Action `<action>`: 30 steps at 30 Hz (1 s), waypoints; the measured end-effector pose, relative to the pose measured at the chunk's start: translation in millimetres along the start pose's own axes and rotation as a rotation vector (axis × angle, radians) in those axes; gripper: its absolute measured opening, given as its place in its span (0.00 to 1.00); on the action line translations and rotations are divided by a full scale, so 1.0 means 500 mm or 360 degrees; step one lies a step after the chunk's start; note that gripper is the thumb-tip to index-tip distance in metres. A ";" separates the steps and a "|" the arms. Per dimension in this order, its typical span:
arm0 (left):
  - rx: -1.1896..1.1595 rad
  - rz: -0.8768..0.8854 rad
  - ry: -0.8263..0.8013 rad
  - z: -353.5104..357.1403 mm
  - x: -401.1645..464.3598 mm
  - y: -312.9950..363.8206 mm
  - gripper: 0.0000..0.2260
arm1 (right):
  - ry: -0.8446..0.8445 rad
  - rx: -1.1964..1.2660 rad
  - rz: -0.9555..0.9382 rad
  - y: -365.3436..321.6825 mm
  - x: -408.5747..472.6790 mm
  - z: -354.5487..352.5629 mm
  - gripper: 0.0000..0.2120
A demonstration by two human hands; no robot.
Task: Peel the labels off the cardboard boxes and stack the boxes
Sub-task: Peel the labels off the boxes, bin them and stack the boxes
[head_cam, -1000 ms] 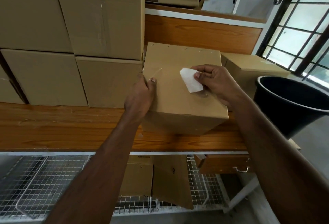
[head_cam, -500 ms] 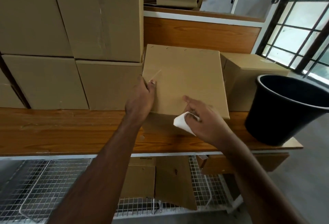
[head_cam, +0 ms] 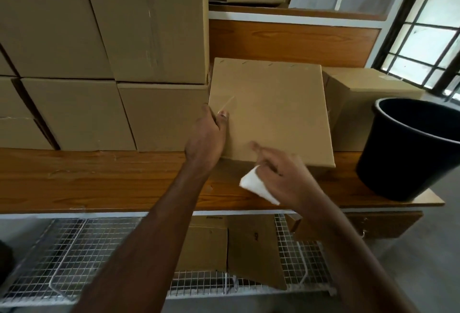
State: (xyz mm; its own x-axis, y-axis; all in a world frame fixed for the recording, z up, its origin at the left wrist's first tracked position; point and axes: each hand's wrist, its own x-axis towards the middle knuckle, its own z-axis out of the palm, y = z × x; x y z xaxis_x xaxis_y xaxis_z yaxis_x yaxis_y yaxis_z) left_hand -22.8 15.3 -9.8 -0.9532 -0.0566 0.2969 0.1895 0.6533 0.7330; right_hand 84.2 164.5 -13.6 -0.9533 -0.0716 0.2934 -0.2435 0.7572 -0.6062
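While the left hand (head_cam: pixel 205 136) grips the left edge of the plain brown cardboard box (head_cam: pixel 270 111), thumb on its top face, the right hand (head_cam: pixel 286 178) holds the peeled white paper label (head_cam: pixel 258 184) pinched in its grip, just in front of the box's near edge. The box stands on the brown wooden surface (head_cam: pixel 99 180), toward its right half, touching the stacked brown cardboard boxes (head_cam: pixel 139 46) on its left; its top face shows no label now. The round black plastic bucket (head_cam: pixel 408 148) sits at the right front corner of the surface, to the right of the label-holding hand and somewhat farther back — the right hand is clearly the nearer one to it. I judge the bucket is for the waste, so the coming move would be a short sweep rightward over its rim. The left hand is already placed for lifting the box onto the stack, which lies directly to its left.
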 end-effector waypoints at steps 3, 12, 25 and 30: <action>0.0039 -0.0007 0.0015 0.000 0.003 -0.002 0.17 | 0.0016 -0.0006 0.0012 -0.012 0.021 -0.002 0.15; 0.0037 0.0005 0.0019 0.003 0.006 -0.007 0.17 | -0.0082 -0.0076 -0.0059 0.003 -0.005 -0.003 0.08; 0.0022 0.0112 0.0060 0.018 -0.010 -0.024 0.19 | 0.0108 -0.0021 -0.0071 0.020 0.018 0.003 0.24; -0.0085 0.0152 0.0091 0.027 -0.036 -0.029 0.20 | 0.0092 0.0132 -0.0161 0.083 -0.048 0.006 0.25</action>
State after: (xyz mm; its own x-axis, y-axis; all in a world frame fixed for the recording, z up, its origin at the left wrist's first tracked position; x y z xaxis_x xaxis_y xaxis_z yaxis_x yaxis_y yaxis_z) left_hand -11.7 17.0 -34.2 -0.9156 -0.0402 0.4001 0.2924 0.6166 0.7310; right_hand 96.6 195.5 -48.1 -0.9118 -0.1056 0.3968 -0.3541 0.6914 -0.6297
